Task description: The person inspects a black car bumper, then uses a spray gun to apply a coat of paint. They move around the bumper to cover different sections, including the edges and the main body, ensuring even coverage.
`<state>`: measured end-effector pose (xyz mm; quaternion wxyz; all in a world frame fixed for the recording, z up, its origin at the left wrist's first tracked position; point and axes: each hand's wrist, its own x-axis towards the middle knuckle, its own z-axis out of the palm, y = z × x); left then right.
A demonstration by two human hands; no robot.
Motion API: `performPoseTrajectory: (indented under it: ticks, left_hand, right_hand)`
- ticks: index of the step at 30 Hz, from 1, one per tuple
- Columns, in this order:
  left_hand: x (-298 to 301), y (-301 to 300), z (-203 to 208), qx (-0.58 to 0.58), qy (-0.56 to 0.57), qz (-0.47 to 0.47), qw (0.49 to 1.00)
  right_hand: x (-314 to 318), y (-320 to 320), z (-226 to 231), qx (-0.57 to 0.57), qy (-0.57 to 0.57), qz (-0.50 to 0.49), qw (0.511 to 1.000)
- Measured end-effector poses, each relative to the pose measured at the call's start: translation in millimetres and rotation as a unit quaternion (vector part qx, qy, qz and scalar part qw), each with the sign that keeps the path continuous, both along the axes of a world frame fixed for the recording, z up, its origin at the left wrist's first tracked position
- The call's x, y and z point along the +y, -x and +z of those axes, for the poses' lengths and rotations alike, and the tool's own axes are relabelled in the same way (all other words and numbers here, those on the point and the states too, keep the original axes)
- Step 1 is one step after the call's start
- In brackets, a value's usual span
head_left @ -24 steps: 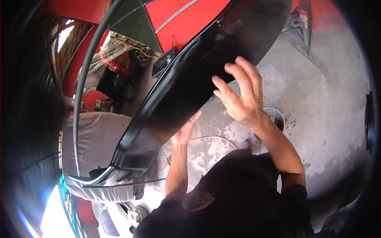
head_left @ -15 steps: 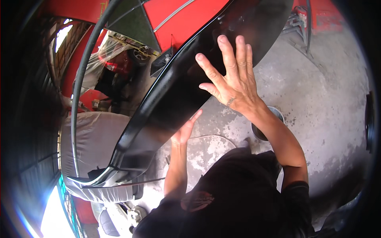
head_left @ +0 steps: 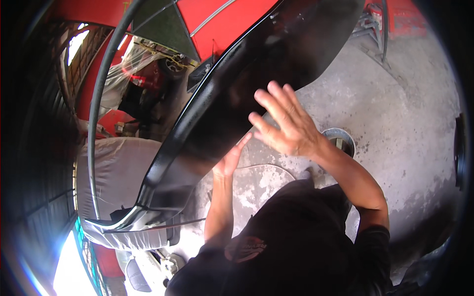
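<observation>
A large, glossy black curved car body panel stretches diagonally from the lower left to the top right in front of me. At its lower edge is my left hand, gripping it with one digit along the rim; the other fingers are partly hidden by the panel. My right hand is open, fingers spread and slightly smeared by motion, holding nothing. It overlaps the panel's near edge in the view; whether it touches the surface I cannot tell.
A metal bucket stands on the stained concrete floor beyond my right forearm. A dark curved bar arches at the left, before a cloth-covered bulky shape. Red bodywork rises behind the panel. A thin hose lies below.
My right hand has drawn back toward me, down from the panel's middle to its near edge, fingers still spread. The left hand and the panel have hardly moved. More of the bucket shows.
</observation>
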<state>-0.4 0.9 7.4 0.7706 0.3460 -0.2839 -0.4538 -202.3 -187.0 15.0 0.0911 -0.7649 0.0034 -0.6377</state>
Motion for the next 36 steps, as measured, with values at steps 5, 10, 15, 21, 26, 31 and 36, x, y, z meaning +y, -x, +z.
performPoseTrajectory:
  ticks: [5,10,15,21,26,31,36]
  left_hand:
    - [4,-9,-11,0.031,-0.009,0.021,0.999]
    - [6,-11,-11,0.022,0.003,-0.002,1.0]
    - [1,-10,-11,-0.014,-0.007,-0.005,1.0]
    - [8,-10,-13,-0.021,0.001,-0.013,1.0]
    - [9,-18,-18,0.002,0.015,-0.015,1.0]
    - [5,-8,-11,-0.021,0.003,-0.01,1.0]
    - [9,-20,-21,-0.006,0.017,-0.009,1.0]
  right_hand:
    - [-25,-4,16,-0.097,-0.017,-0.102,0.99]
    - [-55,6,24,-0.06,-0.127,-0.2,0.97]
    - [-40,2,20,0.01,-0.136,-0.172,0.976]
    - [-24,6,2,-0.006,-0.108,-0.097,0.989]
    - [-49,8,19,-0.01,-0.119,-0.157,0.98]
    - [-21,11,5,0.012,-0.057,-0.039,0.998]
    - [-24,27,-14,-0.105,-0.123,-0.038,0.986]
